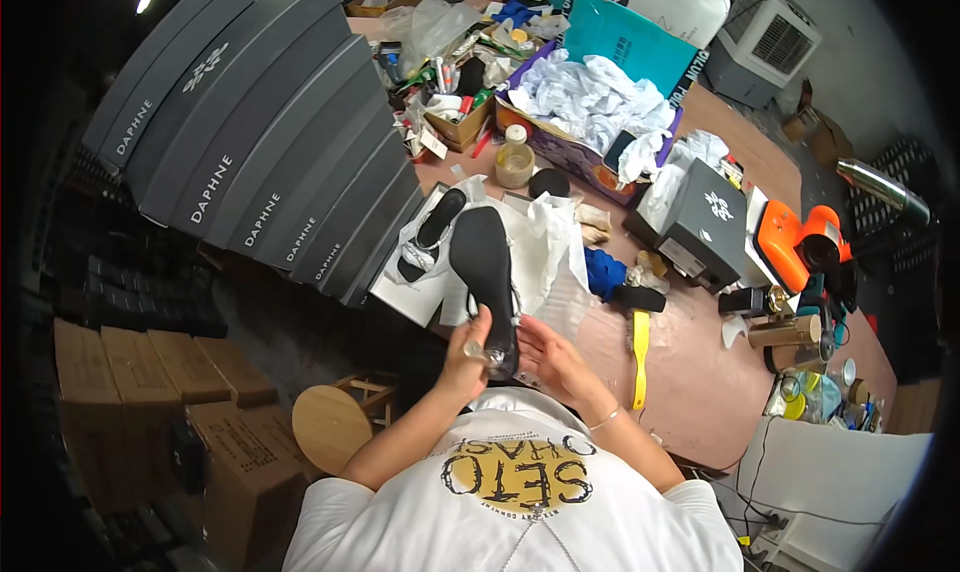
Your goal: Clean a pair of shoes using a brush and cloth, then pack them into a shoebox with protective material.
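My left hand [463, 360] is closed around the heel end of a sandal [482, 257], whose long black sole faces up toward me. A clear heel shows by the fingers, and light straps run along the sandal's side. My right hand [556, 360] lies alongside, its fingers stretched out close to the strap; whether they touch it I cannot tell. Just beyond, the matching sandal [435, 220], with pale straps, rests in an open shoe box [405, 297]. White tissue paper [553, 247] spills out to the right of the held sandal.
Grey shoe boxes [270, 162] rise in a tall stack at the left. A yellow-handled tool [640, 357] with a dark head, a jar [514, 162], a paper-filled carton [590, 157] and a dark shoe box [700, 222] stand around the table. A wooden stool [335, 427] is below left.
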The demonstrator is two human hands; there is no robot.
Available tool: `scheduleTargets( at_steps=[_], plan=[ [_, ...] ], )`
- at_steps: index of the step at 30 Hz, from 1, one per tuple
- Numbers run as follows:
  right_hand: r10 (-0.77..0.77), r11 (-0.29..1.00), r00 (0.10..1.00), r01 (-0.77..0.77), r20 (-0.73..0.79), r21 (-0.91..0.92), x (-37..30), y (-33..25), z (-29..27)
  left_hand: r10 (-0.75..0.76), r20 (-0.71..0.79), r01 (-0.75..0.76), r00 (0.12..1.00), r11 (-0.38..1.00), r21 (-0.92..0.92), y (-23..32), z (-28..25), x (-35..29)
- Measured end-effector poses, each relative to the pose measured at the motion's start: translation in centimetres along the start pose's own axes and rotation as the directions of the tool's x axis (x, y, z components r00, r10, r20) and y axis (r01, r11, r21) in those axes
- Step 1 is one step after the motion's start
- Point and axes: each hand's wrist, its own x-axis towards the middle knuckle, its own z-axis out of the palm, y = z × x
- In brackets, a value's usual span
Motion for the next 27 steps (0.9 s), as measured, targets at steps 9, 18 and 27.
scheduleTargets(
  at_steps=[9,18,27],
  plan=[
    [-0.089,0.995,0.973,0.076,-0.212,-0.072,-3.3,-3.6,-3.8,-0.001,0.273,-0.243,0.962,0.454,0.857,1.8,-3.3,5.5],
    [-0.16,0.956,0.985,0.14,0.058,0.257,-5.1,-6.8,-3.9,-0.43,0.219,0.225,0.876,0.766,0.602,-0.1,-1.0,24.8],
    [-0.155,0.852,0.977,0.057,0.146,0.52,-3.9,-7.4,-5.2,0.137,0.469,-0.444,0.872,0.625,0.643,17.4,1.0,6.2]
  ],
)
